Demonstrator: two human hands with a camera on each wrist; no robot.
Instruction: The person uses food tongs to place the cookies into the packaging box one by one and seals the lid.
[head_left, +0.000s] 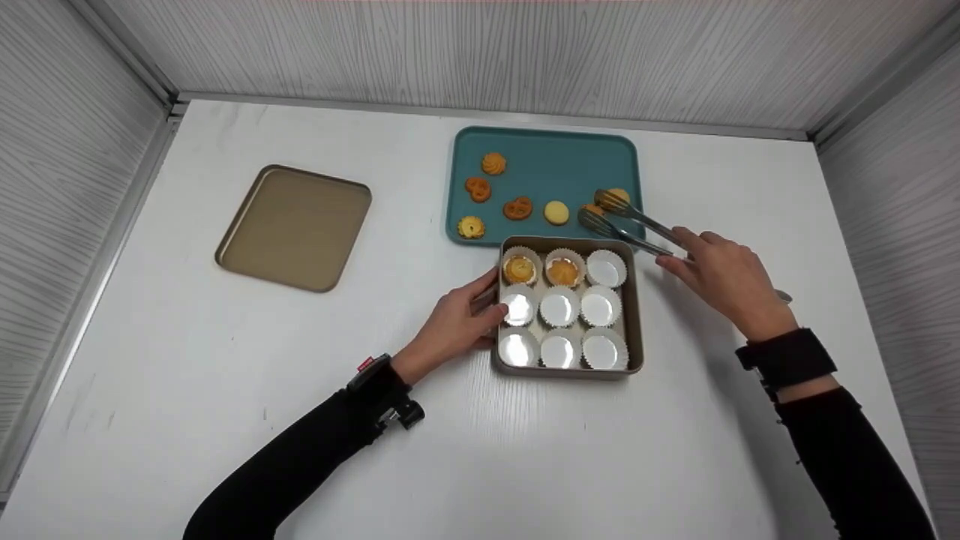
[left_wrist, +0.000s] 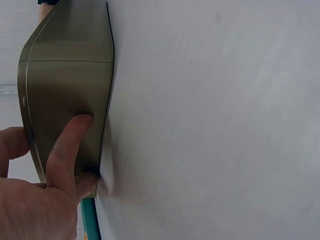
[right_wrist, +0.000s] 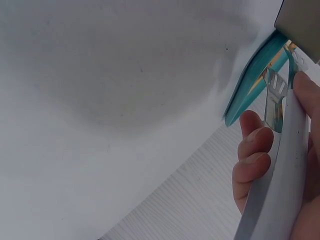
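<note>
- Over the teal tray [head_left: 545, 150], the right hand [head_left: 724, 277] grips tongs [head_left: 626, 220], tips spread, pointing up-left at a cookie [head_left: 615, 198].
- Left hand [head_left: 454, 324] fingers press the baking pan [head_left: 634, 300]: nine paper cups, two holding cookies.

No readable text, label, brand, number or sign shows in any view. The small red tag [head_left: 365, 364] on the left wrist strap is too small and blurred to tell whether it carries any lettering.
</note>
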